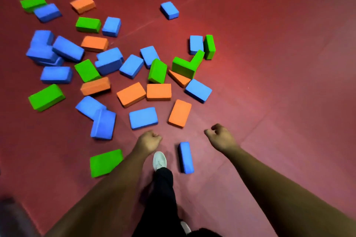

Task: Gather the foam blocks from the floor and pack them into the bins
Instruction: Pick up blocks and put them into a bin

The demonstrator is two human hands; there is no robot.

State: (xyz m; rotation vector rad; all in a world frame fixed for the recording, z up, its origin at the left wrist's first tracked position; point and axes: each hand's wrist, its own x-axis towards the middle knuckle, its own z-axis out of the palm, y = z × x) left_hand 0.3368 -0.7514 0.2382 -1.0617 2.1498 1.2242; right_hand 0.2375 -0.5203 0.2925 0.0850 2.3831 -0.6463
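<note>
Many blue, green and orange foam blocks lie scattered over the red floor (269, 63), mostly in the left and middle of the view. Nearest to me are a blue block on its edge (185, 157), a green block (105, 162), a flat blue block (143, 117) and an orange block (180, 113). My left hand (149, 141) is held out low with its fingers curled into a fist and holds nothing. My right hand (221, 136) hangs with loosely curled fingers, also empty, just right of the upright blue block. No bin is in view.
My leg in dark trousers with a white shoe (159, 160) steps forward between my arms. The floor's right side is bare red matting with seam lines. A dark blurred shape (11, 215) sits at the bottom left corner.
</note>
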